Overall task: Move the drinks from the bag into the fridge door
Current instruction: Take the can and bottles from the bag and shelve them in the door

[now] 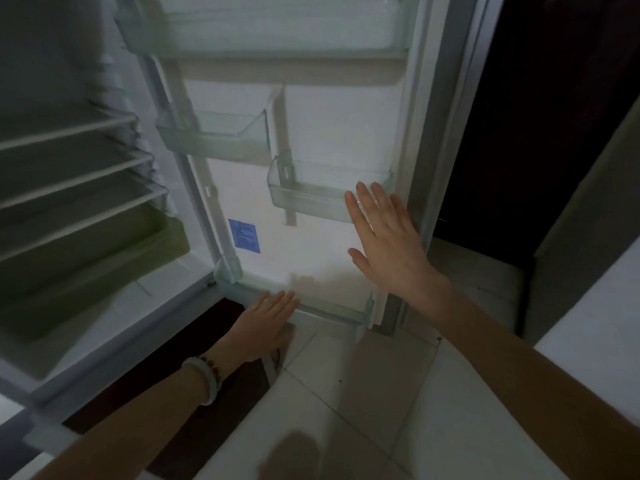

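Head view: left hand [266, 323] and right hand [384, 237] reach flat-fingered, holding nothing, toward the fridge door [311, 258].

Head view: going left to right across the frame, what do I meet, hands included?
Fridge shelves → bracelet → left hand → right hand → dark space beside the door. The door bins and blue label overlap the hands sideways, so they are left out.

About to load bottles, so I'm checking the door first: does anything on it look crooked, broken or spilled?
Nothing looks broken or spilled. One oddity: the hinge-side small bin sits higher than the outer small bin. Both look level. Blur hides fine detail.
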The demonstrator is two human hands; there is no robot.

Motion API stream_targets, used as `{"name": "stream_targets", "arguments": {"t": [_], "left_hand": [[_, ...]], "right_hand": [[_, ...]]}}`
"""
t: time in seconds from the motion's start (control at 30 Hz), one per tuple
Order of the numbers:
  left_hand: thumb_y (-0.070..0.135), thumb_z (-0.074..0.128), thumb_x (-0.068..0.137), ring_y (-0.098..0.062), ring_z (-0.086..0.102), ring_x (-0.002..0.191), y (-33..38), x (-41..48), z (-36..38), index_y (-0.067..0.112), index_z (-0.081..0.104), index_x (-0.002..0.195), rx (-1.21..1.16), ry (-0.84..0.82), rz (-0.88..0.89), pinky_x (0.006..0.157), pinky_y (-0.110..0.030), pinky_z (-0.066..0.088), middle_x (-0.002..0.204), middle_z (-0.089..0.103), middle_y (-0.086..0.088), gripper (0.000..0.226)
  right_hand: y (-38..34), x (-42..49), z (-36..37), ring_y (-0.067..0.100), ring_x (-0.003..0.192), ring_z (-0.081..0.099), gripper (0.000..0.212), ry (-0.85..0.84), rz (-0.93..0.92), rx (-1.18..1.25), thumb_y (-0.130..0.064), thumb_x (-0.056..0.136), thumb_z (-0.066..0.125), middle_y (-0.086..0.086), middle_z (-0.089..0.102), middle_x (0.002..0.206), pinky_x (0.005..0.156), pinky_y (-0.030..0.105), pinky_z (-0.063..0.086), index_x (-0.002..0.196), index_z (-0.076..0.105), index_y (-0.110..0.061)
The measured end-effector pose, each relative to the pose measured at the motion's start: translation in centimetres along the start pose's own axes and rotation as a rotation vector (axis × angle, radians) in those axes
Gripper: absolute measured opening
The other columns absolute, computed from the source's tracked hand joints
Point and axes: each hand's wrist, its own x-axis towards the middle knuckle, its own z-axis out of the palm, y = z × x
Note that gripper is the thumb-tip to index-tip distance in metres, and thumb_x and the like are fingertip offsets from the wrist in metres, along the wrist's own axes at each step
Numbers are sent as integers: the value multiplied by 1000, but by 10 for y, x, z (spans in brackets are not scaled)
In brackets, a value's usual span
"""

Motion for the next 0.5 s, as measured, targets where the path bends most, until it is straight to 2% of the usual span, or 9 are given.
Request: {"name": "stream_targets", "arguments": {"t": [0.13, 0.27, 0.37, 0.5], "left_hand": [[53, 32, 83, -22, 57, 117, 3, 25, 0, 5, 53, 128, -18, -27, 41, 101, -39, 25, 130, 58, -10, 69], [52, 31, 82, -21, 59, 114, 8, 52, -1, 4, 58, 124, -37, -56, 39, 100, -40, 26, 126, 61, -11, 69], [51, 31, 83, -22, 60, 113, 9, 73, -2, 3, 58, 122, -65, -94, 10, 100, -41, 26, 124, 62, -12, 67], [49, 29, 83, -22, 62, 109, 11, 101, 0, 3, 62, 118, -69, -151, -11, 100, -40, 27, 120, 65, -11, 66]], "right_hand": [[25, 12, 10, 38, 137, 21, 82, -31, 39, 7, -30, 77, 67, 21, 29, 148, 109, 55, 18, 143, 23, -6], [52, 29, 21, 39, 138, 20, 79, -79, 59, 25, -25, 79, 66, 23, 27, 148, 109, 56, 16, 142, 23, -5], [69, 41, 30, 38, 139, 14, 75, -102, 69, 56, -17, 80, 61, 23, 20, 150, 112, 53, 13, 143, 21, -3], [89, 55, 44, 34, 141, 3, 78, -132, 79, 73, -15, 83, 55, 21, 7, 153, 115, 49, 8, 145, 10, -4]]}}
